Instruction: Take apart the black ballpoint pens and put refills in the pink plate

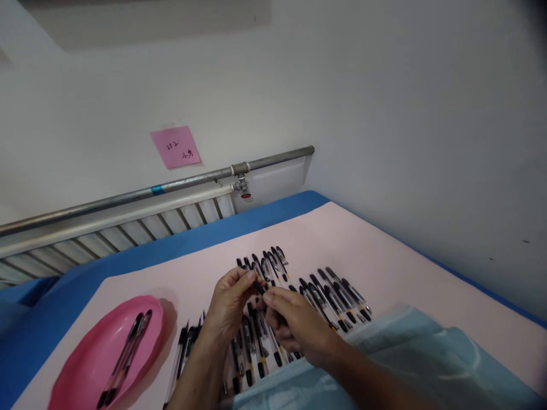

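Observation:
My left hand [233, 302] and my right hand [294, 322] are close together over the pens, fingertips nearly meeting. Between them they pinch a black pen [259, 287]; only a short dark part of it shows, and the fingers cover the rest. Beneath and around my hands lie several capped pens [248, 347] with clear barrels, black caps and yellow bands. Another group of pens [337, 296] rests to the right of my right hand, and a further group [277, 262] lies just beyond both hands. Near my left forearm are more pens [183, 347].
A pink plate [81, 353] at the left holds two pens [126, 359]. Pale pink sheeting [384, 256] covers the blue tabletop [273, 210]. Light blue cloth [410, 353] lies over the near edge. Behind stand a radiator [137, 230], a pipe [192, 179] and a wall with a pink note [175, 147].

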Demonstrator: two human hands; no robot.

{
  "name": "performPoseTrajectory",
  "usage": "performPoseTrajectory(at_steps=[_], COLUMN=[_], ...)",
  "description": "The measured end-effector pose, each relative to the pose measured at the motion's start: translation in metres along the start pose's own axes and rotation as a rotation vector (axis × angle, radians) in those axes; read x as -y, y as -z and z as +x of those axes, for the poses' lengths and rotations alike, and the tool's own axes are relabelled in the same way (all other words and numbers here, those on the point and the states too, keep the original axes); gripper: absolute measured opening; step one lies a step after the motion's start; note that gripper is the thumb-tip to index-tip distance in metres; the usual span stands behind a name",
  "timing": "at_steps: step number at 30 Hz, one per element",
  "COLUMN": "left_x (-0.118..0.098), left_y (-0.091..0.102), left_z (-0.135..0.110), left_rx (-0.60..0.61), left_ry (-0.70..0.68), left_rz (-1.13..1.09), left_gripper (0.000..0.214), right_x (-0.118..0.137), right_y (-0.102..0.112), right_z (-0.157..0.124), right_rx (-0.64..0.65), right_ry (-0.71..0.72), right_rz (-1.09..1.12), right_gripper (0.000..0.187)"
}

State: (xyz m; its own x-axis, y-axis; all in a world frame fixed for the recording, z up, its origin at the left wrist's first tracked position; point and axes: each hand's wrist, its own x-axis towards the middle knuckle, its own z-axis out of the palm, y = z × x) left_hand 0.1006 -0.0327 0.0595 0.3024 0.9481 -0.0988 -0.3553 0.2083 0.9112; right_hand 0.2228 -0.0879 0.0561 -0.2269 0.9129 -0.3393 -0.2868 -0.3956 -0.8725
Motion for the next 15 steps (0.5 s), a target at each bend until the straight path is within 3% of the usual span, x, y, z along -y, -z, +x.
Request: performPoseTrajectory(at_steps=[6, 9, 12, 15], left_x=[-0.001, -0.007, -0.011, -0.007], left_y=[-0.006, -0.006, 0.009, 0.034], left_z=[-0.005, -0.006, 0.000, 0.013], left_rx=[0.054, 0.087, 0.009, -0.190], left_ry=[-0.024, -0.074, -0.115, -0.142], left_rz=[-0.072, -0.060, 0.058, 0.453], left_gripper=[0.016, 0.017, 0.025, 0.031], right_x=[0.001, 0.002, 0.007, 0.012], right_y=[0.001, 0.002, 0.007, 0.016], right_z=[-0.004, -0.004, -0.003, 0.001], right_rx=[0.183, 0.220, 0.084, -0.103], right_ry=[-0.059, -0.052, 0.056, 0.161], right_rz=[0.257, 0.278, 0.222, 0.207], right_gripper=[0.022, 0.022, 0.021, 0.021])
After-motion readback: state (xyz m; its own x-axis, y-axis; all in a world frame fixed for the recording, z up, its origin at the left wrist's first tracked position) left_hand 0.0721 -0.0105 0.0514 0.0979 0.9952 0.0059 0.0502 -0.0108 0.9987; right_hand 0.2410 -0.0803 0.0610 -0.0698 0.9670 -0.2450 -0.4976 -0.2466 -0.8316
